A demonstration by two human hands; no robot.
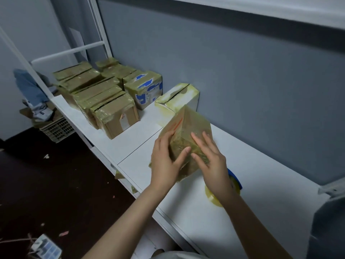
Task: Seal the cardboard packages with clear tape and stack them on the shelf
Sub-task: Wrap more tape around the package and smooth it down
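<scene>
From the head view we look down on a white shelf (pixel 261 184) along a grey wall, where a tape-wrapped package (pixel 186 131) stands tilted on its lower end near the front edge. Our left hand (pixel 164 161) lies flat on its left face, fingers straight and the thumb stretched across the near corner. Our right hand (pixel 211 161) presses on its right face with straight, spread fingers, so neither hand curls round it. Under our right wrist lies a roll of clear tape (pixel 214 195) with a blue part showing beside it. Just behind the package stands a taped white box (pixel 179 98), then a box with blue markings (pixel 145 88), and farther left a tight row of sealed brown boxes (pixel 100 98). A slatted crate (pixel 57 129) sits on the dark floor below.
</scene>
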